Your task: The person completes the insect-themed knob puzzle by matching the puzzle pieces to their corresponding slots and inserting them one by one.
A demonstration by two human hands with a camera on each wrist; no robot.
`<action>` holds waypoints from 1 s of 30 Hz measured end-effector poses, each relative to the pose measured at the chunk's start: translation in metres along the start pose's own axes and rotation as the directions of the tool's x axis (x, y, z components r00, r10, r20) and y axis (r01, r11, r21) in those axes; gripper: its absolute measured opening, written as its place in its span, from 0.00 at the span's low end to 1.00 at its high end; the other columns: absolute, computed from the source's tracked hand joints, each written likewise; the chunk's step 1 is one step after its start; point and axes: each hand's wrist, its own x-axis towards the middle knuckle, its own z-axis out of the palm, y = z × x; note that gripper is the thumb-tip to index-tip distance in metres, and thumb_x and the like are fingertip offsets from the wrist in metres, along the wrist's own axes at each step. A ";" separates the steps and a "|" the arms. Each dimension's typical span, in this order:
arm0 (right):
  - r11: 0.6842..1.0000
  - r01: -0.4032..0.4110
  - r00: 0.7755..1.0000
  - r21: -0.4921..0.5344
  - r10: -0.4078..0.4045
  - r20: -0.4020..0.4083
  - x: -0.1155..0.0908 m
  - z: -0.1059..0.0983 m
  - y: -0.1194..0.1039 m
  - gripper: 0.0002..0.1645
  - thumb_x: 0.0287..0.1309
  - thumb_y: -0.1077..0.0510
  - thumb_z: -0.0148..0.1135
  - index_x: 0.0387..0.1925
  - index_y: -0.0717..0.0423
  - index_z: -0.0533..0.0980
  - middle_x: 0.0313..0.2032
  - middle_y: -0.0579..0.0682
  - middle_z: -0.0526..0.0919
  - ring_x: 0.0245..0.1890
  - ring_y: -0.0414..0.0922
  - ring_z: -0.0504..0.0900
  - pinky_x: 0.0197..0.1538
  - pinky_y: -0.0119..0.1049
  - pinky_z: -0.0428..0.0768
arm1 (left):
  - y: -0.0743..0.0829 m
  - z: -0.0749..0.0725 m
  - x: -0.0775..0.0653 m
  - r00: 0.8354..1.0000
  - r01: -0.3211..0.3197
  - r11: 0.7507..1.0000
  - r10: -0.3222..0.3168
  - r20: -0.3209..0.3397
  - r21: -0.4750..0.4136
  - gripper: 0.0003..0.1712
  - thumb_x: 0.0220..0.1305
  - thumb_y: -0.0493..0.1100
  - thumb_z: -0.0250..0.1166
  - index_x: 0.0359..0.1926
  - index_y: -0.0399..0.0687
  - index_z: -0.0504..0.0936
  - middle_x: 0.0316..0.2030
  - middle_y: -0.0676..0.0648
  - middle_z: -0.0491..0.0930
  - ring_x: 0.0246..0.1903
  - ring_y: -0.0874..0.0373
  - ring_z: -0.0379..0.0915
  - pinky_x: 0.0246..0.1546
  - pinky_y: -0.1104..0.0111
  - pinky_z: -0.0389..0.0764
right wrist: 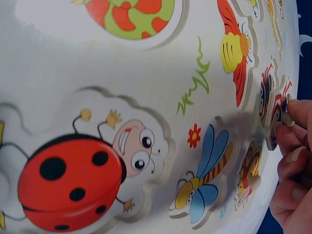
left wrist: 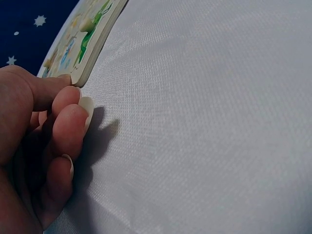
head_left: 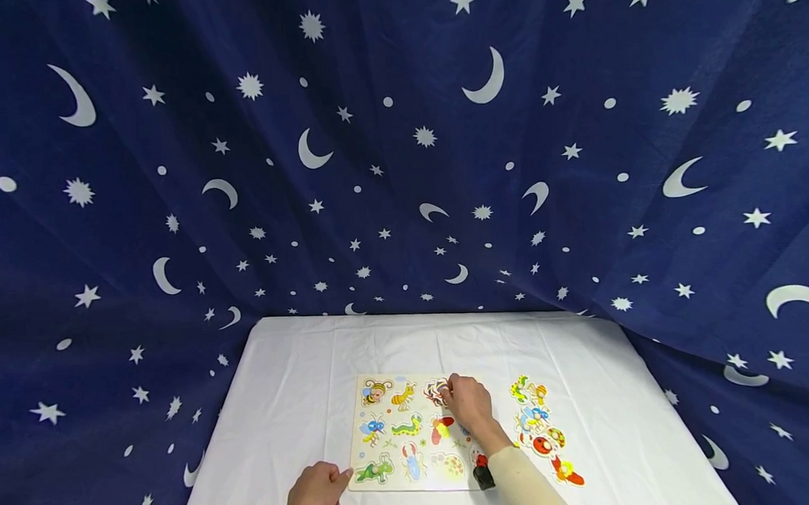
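Note:
A wooden insect peg puzzle board (head_left: 394, 485) lies flat on the table. My right hand (head_left: 471, 404) is over its far row and pinches a spider puzzle piece (right wrist: 278, 114) by its knob. The piece is tilted and overlaps the printed spider recess (right wrist: 263, 95) in the right wrist view. Down at the near left corner of the board, my left hand (head_left: 316, 491) grips the edge, its thumb at the corner and the other fingers curled below. In the left wrist view, a knobbed green grasshopper piece (left wrist: 90, 29) sits near that corner.
Several loose puzzle pieces, among them a red butterfly (head_left: 567, 471) and a green caterpillar (head_left: 519, 387), lie right of the board. A white cloth (head_left: 296, 408) covers the table. Behind hangs a dark blue curtain (head_left: 374, 178) with stars and moons.

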 end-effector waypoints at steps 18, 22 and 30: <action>0.999 -0.003 1.000 -0.032 0.003 0.016 0.004 0.007 -0.010 0.16 0.57 0.52 0.67 0.20 0.48 0.70 0.16 0.44 0.72 0.17 0.41 0.70 0.20 0.36 0.65 | 0.001 -0.001 -0.003 1.000 -0.025 1.000 0.025 -0.018 0.001 0.24 0.66 0.58 0.60 0.17 0.51 0.71 0.05 0.56 0.73 0.04 0.65 0.69 0.11 0.69 0.63; 0.999 0.008 1.000 -0.035 -0.008 0.000 0.005 0.010 -0.010 0.16 0.56 0.52 0.68 0.20 0.48 0.71 0.16 0.44 0.73 0.17 0.42 0.71 0.21 0.38 0.66 | 0.000 -0.001 -0.002 0.999 -0.030 1.000 0.030 -0.017 -0.009 0.24 0.66 0.57 0.60 0.17 0.51 0.71 0.05 0.56 0.73 0.04 0.65 0.69 0.10 0.70 0.63; 0.999 -0.006 1.000 -0.046 0.006 0.001 0.008 0.018 -0.011 0.15 0.55 0.52 0.68 0.20 0.48 0.71 0.17 0.44 0.75 0.17 0.42 0.72 0.21 0.39 0.67 | -0.001 0.000 -0.001 1.000 -0.021 1.000 0.021 -0.009 -0.009 0.24 0.65 0.58 0.60 0.17 0.51 0.72 0.05 0.56 0.74 0.04 0.66 0.69 0.10 0.71 0.61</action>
